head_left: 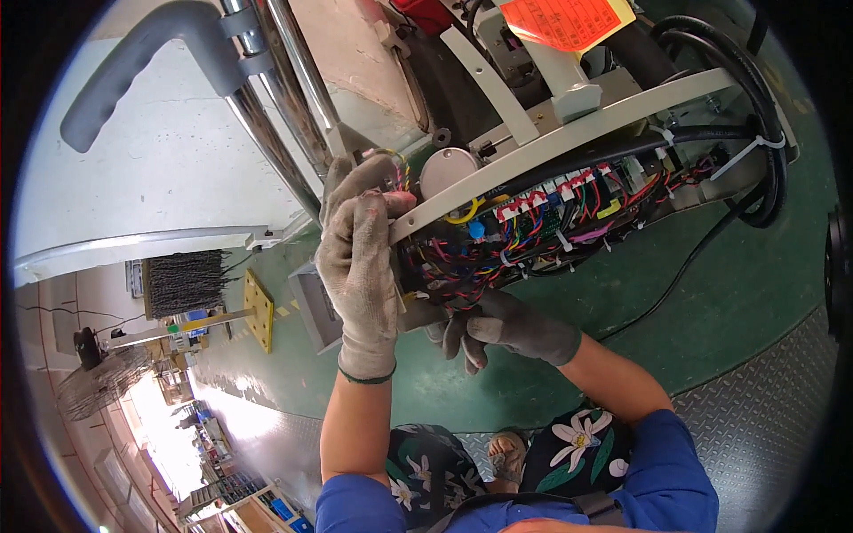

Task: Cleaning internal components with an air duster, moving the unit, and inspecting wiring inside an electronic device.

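Observation:
My left hand (360, 258), in a pale worn work glove, is at the near left end of a beige metal frame (613, 120). Its fingers curl closed beside thin twisted wires (404, 169); what they pinch is hidden. Below the open wiring bay, my right hand (511, 329) wears a grey glove. Its fingers are bent in at the lower edge, and I cannot make out what is in them. Between the hands lies a dense wiring harness (524, 235) of red, blue, yellow and black wires, with white connectors (538, 200) along a green circuit board.
Thick black cable (769, 133) loops at the right end of the machine. An orange paper tag (569, 22) lies on top. Chrome tubes (275, 147) with a grey handle (151, 62) stand at upper left. A grey metal bracket (311, 306) and green floor (426, 391) are below.

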`<state>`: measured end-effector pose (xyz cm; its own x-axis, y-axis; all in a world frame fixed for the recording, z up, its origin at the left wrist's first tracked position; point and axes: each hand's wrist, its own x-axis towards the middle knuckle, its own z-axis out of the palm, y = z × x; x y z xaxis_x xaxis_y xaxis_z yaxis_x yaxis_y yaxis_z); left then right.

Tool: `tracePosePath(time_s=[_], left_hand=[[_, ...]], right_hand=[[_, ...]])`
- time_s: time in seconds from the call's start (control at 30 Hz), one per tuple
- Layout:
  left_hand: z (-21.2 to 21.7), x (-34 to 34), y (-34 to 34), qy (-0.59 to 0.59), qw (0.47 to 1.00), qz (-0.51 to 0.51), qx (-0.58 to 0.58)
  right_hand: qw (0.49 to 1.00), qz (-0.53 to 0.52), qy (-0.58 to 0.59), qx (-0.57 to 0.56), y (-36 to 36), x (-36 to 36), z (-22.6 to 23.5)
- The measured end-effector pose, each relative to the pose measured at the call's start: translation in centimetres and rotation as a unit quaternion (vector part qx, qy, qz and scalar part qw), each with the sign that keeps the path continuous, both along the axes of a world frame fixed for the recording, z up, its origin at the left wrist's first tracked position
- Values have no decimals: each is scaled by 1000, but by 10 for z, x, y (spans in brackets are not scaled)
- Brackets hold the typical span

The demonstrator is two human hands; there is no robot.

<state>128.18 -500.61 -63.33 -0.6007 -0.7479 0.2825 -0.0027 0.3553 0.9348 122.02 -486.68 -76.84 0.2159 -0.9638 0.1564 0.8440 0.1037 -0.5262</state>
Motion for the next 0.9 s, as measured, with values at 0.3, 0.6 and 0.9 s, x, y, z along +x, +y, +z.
tracePosePath(time_s=[0.3, 0.6, 0.9], left_hand=[[-4, 0, -1, -13, 1000, 8, 10], [-2, 1, 3, -12, 993, 49, 102], [0, 0, -1, -27, 999, 18, 13]], right_hand=[[983, -105, 149, 37, -1, -8, 33], [970, 7, 245, 6, -13, -30, 22], [928, -260, 268, -7, 38, -25, -15]])
